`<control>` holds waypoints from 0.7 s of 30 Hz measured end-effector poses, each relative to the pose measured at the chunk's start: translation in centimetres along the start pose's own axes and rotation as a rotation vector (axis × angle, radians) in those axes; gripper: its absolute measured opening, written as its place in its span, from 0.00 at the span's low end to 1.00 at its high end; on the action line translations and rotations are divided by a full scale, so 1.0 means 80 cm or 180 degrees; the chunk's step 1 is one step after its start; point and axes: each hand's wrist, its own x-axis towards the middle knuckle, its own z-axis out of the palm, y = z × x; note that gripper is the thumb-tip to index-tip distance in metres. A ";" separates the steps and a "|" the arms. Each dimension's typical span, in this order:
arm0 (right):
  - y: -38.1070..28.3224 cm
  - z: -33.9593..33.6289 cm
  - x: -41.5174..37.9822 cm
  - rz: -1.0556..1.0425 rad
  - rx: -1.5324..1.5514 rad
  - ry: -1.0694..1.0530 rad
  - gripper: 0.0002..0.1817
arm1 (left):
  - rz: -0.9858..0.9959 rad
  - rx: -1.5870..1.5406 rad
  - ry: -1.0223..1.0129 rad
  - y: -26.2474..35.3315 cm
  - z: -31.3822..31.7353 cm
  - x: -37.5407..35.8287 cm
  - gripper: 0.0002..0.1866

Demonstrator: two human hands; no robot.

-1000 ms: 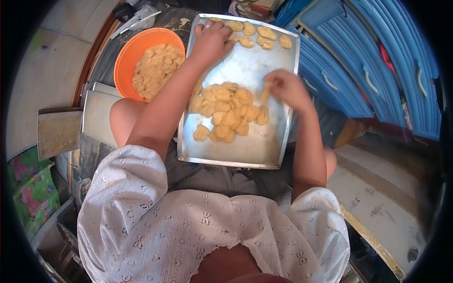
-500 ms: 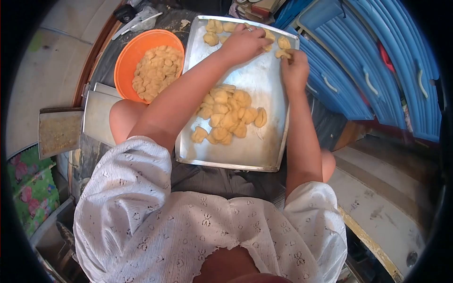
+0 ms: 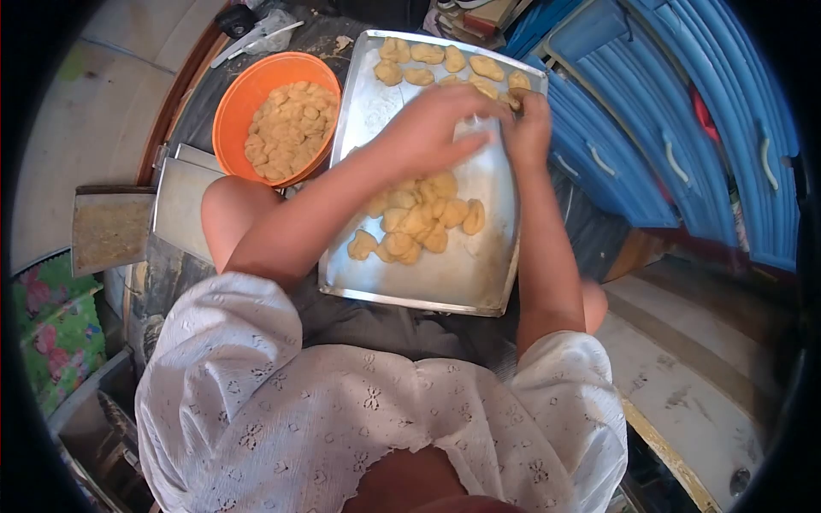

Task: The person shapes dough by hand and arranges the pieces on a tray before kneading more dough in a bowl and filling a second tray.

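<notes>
A metal baking tray lies across my lap. Spaced pieces of yellowish dough line its far end, and a heap of similar pieces sits on the nearer half. My left hand, somewhat blurred, hovers over the middle of the tray; its thumb and fingers are apart, with nothing visible between them. At the tray's far right side my right hand pinches a small dough piece, partly covered by the fingers. The two hands' fingertips are close together.
An orange bowl full of dough pieces stands left of the tray. Blue drawers with white handles rise on the right. Metal sheets lie by my left knee, and a white utensil rests beyond the bowl.
My left hand has drawn back from the tray's far row toward me and to the right, uncovering dough pieces there. My right hand has stayed near the right edge, shifting slightly.
</notes>
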 end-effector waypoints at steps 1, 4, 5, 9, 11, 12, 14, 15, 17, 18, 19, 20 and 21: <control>0.000 -0.002 0.000 0.0028 0.0010 -0.0019 0.13 | -0.0108 -0.0882 -0.0242 0.045 -0.025 -0.018 0.13; 0.007 -0.007 0.004 -0.0115 -0.0376 0.0262 0.23 | 0.1907 -0.0525 -0.0095 0.144 -0.068 -0.063 0.08; 0.016 0.001 0.010 -0.0112 -0.0366 0.0196 0.23 | 0.1874 -0.0747 0.1149 0.174 -0.055 -0.070 0.04; 0.022 0.011 0.024 0.0285 -0.0879 0.0140 0.30 | 0.1819 -0.0648 0.0884 0.185 -0.059 -0.077 0.04; 0.000 0.005 0.030 0.0526 -0.1151 -0.0090 0.32 | 0.1896 -0.0575 0.0680 0.188 -0.060 -0.074 0.03; -0.012 0.005 0.029 0.0435 -0.0860 0.0106 0.31 | 0.1928 -0.0530 0.0574 0.190 -0.062 -0.073 0.03; -0.042 0.005 0.023 0.0367 -0.0588 0.0288 0.30 | 0.1952 -0.0429 0.0354 0.191 -0.066 -0.074 0.03; -0.061 0.001 0.019 0.0036 -0.0732 0.0065 0.29 | 0.1960 -0.0382 0.0246 0.191 -0.067 -0.074 0.03; -0.092 -0.011 0.010 -0.0291 -0.0887 -0.0203 0.28 | 0.1945 -0.0276 0.0055 0.191 -0.068 -0.077 0.04; -0.109 -0.013 0.006 -0.0150 -0.0131 -0.1088 0.27 | 0.1903 -0.0187 -0.0031 0.190 -0.071 -0.082 0.04; -0.124 -0.012 -0.003 0.0001 0.0649 -0.1973 0.25 | 0.1844 -0.0091 -0.0119 0.191 -0.075 -0.087 0.04; -0.128 -0.010 -0.014 -0.0011 0.0652 -0.1999 0.25 | 0.1824 -0.0001 -0.0204 0.191 -0.077 -0.090 0.04; -0.130 -0.009 -0.025 -0.0206 0.0511 -0.2462 0.21 | 0.1832 0.0084 -0.0297 0.191 -0.079 -0.090 0.05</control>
